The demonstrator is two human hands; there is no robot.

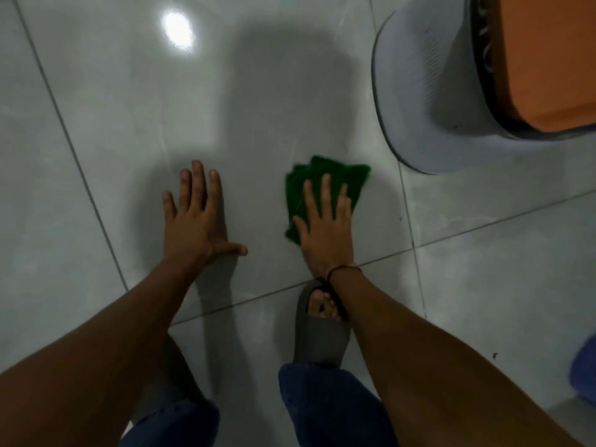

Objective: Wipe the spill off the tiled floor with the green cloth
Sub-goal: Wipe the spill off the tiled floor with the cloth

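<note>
The folded green cloth (335,180) lies flat on the pale grey tiled floor (96,91). My right hand (325,224) presses down on it with fingers spread, covering its near half. My left hand (196,217) rests palm down on the bare tile to the left, fingers apart, holding nothing. The glossy tile shows faint streaks ahead of the cloth; no distinct puddle can be made out.
A large grey round tub (429,91) with an orange object (548,56) inside stands at the upper right, close to the cloth. My foot in a grey slipper (319,327) is just behind my right wrist. A blue object (585,366) shows at the right edge.
</note>
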